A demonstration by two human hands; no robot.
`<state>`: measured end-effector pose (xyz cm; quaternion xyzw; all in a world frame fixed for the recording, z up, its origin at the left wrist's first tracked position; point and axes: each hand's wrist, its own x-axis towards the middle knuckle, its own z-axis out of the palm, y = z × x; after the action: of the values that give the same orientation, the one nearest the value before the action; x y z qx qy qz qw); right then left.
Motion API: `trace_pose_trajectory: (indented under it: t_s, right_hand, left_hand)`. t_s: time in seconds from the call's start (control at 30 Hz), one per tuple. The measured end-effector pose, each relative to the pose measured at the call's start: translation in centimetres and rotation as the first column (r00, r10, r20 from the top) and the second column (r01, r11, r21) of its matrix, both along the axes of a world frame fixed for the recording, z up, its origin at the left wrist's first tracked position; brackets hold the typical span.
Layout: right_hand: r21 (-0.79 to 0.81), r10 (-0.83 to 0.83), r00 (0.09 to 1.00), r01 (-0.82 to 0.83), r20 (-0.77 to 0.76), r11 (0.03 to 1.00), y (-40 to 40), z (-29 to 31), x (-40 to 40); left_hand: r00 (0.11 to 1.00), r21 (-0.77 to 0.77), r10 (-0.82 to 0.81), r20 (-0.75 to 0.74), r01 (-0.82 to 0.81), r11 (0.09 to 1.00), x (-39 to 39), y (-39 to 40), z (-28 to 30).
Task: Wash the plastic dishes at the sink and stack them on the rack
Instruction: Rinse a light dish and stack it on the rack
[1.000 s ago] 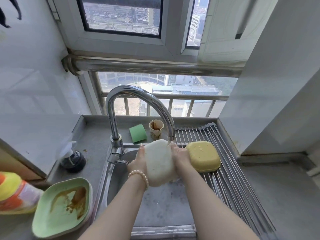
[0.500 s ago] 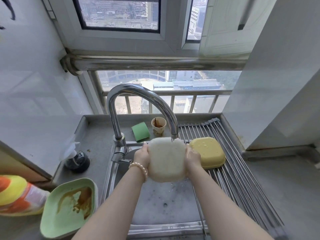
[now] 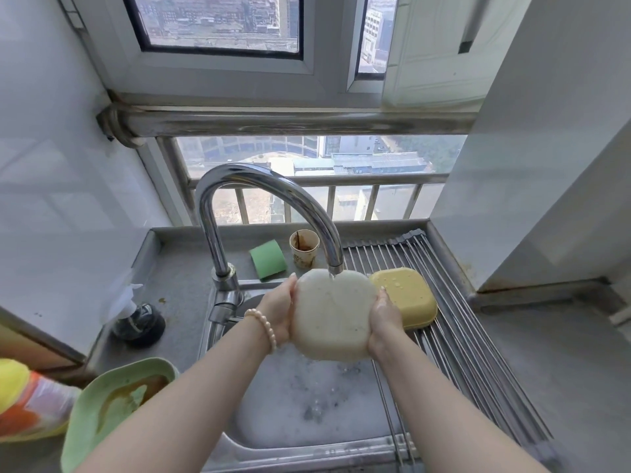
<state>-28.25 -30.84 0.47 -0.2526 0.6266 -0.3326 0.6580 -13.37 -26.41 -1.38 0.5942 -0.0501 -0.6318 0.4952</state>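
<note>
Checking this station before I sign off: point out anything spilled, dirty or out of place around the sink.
The green dish at the counter's near-left corner holds a brown smear and is unwashed. A paper cup behind the faucet is brown-stained inside. Small brown spots mark the counter beside the dark object. Nothing looks broken.

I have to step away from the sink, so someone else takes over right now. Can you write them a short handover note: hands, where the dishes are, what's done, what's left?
Left hand and right hand grip opposite edges of the white dish, held upright under the faucet spout over the soapy sink.
Done: the yellow dish lies upside down on the rack.
Left: finish rinsing the white dish and rack it; the green dish, with brown residue inside, waits on the counter left of the sink. A stained paper cup and green sponge sit behind the sink.
</note>
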Motion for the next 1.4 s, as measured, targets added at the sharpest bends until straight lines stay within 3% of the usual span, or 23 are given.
trace_pose_trajectory:
  t_s: [0.13,0.27,0.33,0.43,0.53,0.63,0.73,0.8,0.87,0.97,1.07,1.17,1.23,1.33,1.4]
  right_hand:
    - [-0.046,0.015,0.997,-0.018,-0.076,0.999,-0.2,-0.6,0.0]
    - [-0.303,0.118,0.935,-0.225,-0.333,0.926,0.1,0.2,-0.5]
    - [-0.465,0.168,0.901,-0.358,-0.4,0.81,0.6,0.4,-0.7]
    - [-0.641,0.166,0.891,-0.424,-0.423,0.639,0.8,0.1,-1.0]
    - [-0.737,0.204,0.812,-0.582,-0.547,0.342,1.0,-0.5,-1.7]
    - [-0.547,0.313,0.575,-0.817,-0.756,0.181,1.3,-0.8,-2.6]
    - [-0.127,0.371,0.119,-0.992,-0.921,0.002,1.2,-0.5,-3.3]
    - [0.167,0.359,-0.153,-0.986,-0.921,0.009,1.1,-0.7,-3.0]
    - [0.301,0.359,-0.259,-0.952,-0.896,0.064,1.5,-1.1,-1.9]
    - [0.269,0.426,-0.163,-0.942,-0.89,0.201,2.2,-1.1,0.5]
    - [0.145,0.412,-0.029,-0.956,-0.911,0.255,3.1,-0.8,2.9]
    - [0.028,0.397,0.061,-0.977,-0.916,0.214,3.8,-0.6,4.2]
    - [-0.005,0.43,0.074,-0.987,-0.9,0.16,3.9,-0.4,4.2]
    - [-0.061,0.545,0.098,-0.994,-0.833,0.086,4.6,0.1,3.7]
    - [-0.107,0.603,0.136,-0.991,-0.786,0.084,5.2,0.6,3.3]
  left_hand:
    - [1.0,0.087,-0.016,0.023,0.014,0.996,0.1,-0.6,0.0]
    - [0.979,0.17,-0.184,-0.085,0.196,0.966,0.6,1.0,0.5]
    - [0.942,0.138,-0.258,-0.215,0.291,0.947,1.3,1.7,0.6]
    - [0.87,0.054,-0.332,-0.364,0.376,0.925,2.0,2.2,0.4]
    - [0.867,0.009,-0.198,-0.456,0.227,0.974,1.5,2.5,0.7]
    - [0.941,-0.033,-0.09,-0.326,0.084,0.996,0.6,2.4,0.4]
    - [0.977,-0.168,-0.017,-0.213,-0.02,0.986,-0.4,3.0,-0.8]
    - [0.979,-0.247,0.025,-0.203,-0.076,0.966,-1.3,3.4,-1.6]
    - [0.962,-0.289,0.103,-0.255,-0.177,0.941,-2.5,3.6,-1.7]
    - [0.933,-0.34,0.15,-0.328,-0.265,0.902,-3.7,3.7,-1.5]
    - [0.88,-0.359,0.156,-0.448,-0.337,0.871,-4.5,3.7,-1.0]
    - [0.805,-0.316,0.173,-0.567,-0.407,0.857,-5.0,3.4,0.0]
    - [0.789,-0.277,0.212,-0.576,-0.433,0.858,-4.7,3.2,0.1]
    - [0.833,-0.227,0.286,-0.474,-0.43,0.874,-4.3,3.0,0.0]
    - [0.877,-0.199,0.277,-0.392,-0.375,0.905,-4.5,2.9,-0.1]
